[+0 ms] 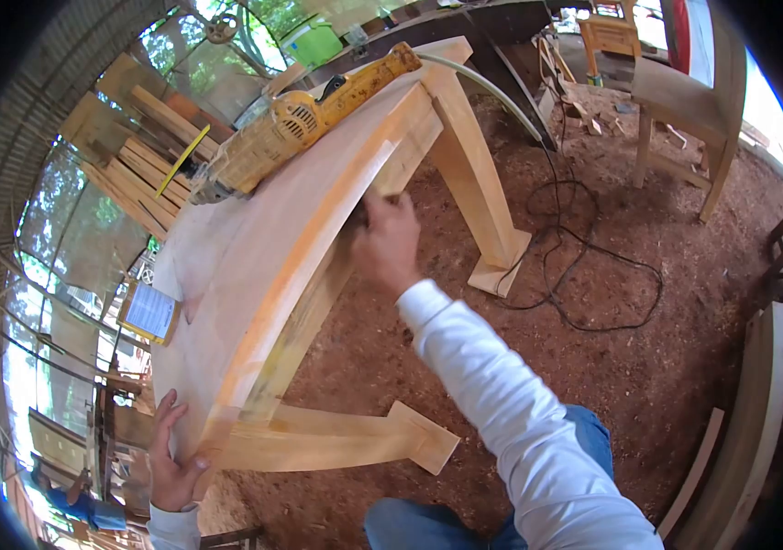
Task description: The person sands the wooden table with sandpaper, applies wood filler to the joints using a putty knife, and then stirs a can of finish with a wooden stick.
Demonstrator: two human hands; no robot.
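A wooden table (pixel 254 238) with a pale top, an orange-toned edge and curved legs stands at a slant before me. My left hand (pixel 171 458) lies spread against its near corner, thumb and fingers apart. Under the long edge, my right hand (pixel 387 240) is at the side rail (pixel 304 321), fingers curled and slightly blurred. Whatever those fingers hold, if anything, is hidden. A worn yellow angle grinder (pixel 295 124) with a yellow-edged disc rests on the tabletop beyond my right hand. A can with a blue-and-white label (pixel 148 312) is by the table's far side.
A black cable (pixel 593 247) lies looped on the dusty brown floor. Wooden chairs (pixel 685 101) stand at the upper right, and long boards (pixel 749 422) lie at the lower right. Planks (pixel 144 174) lean at the back left. Another person (pixel 80 504) shows at the lower left.
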